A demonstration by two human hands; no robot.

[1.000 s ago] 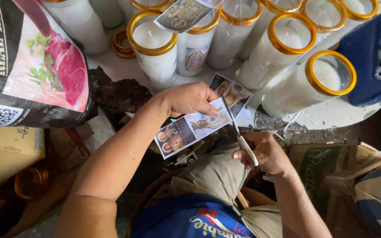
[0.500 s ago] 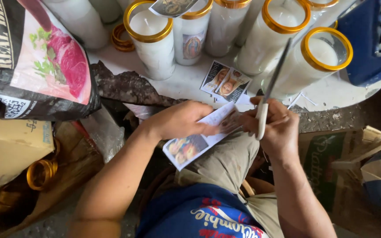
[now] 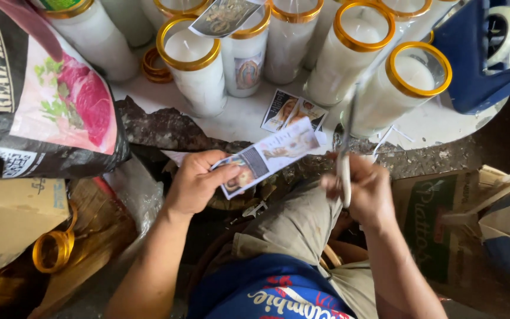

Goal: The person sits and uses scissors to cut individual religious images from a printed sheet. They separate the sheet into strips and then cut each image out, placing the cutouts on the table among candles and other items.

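My left grip (image 3: 196, 186) pinches a picture strip (image 3: 270, 155); my right grip (image 3: 368, 190) closes on scissors (image 3: 345, 155), blades blurred, apparently raised beside candles (image 3: 405, 88).

Small home workshop for devotional candles

Ahead of the left hand (image 3: 193, 183): white glass candles (image 3: 193, 74) with gold rims, printed picture labels (image 3: 293, 111) on a cracked table (image 3: 237, 121); blue tape dispenser (image 3: 473, 56) beyond the right hand (image 3: 364, 189); feed sack (image 3: 36, 100), cardboard boxes (image 3: 7, 218) to the left.
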